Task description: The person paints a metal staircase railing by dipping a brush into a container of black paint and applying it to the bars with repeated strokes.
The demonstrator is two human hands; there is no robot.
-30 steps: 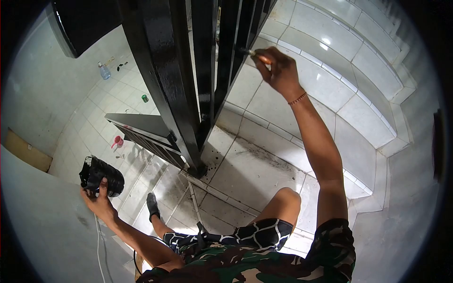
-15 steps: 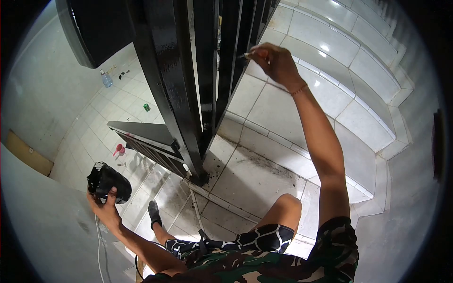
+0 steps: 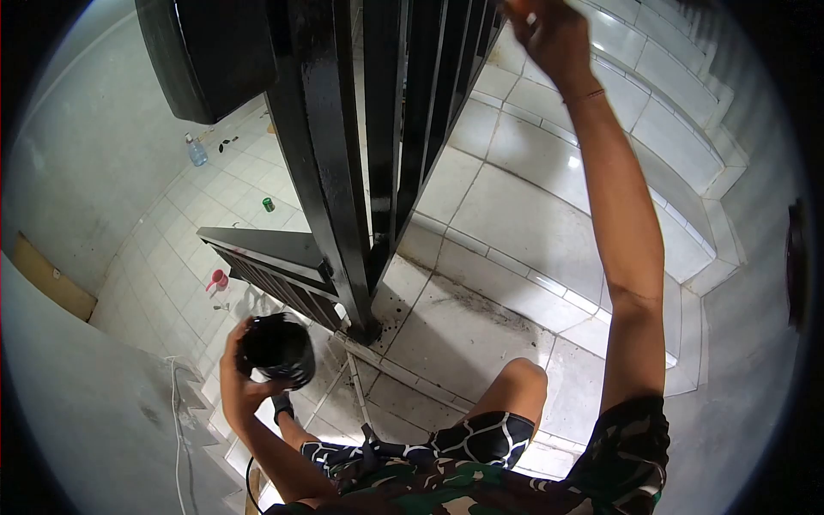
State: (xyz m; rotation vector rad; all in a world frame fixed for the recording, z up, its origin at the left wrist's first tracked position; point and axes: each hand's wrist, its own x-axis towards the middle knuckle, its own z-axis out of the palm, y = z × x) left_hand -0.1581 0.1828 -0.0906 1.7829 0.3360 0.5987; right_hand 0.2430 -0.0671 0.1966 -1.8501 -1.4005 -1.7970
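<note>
One container [image 3: 297, 372] now nearer the railing [image 3: 384, 94]

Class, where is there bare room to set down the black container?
Free: the step right of the black railing; floor tiles between the clear bottle and pink scoop. Crowded: around the railing's foot, between the low gate and black specks.

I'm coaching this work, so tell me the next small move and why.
Probably bring the right hand down toward the black container: the left hand holds it open side toward the camera, while the right hand is raised beside the black railing, seemingly gripping an orange handle partly cut off by the frame.
</note>
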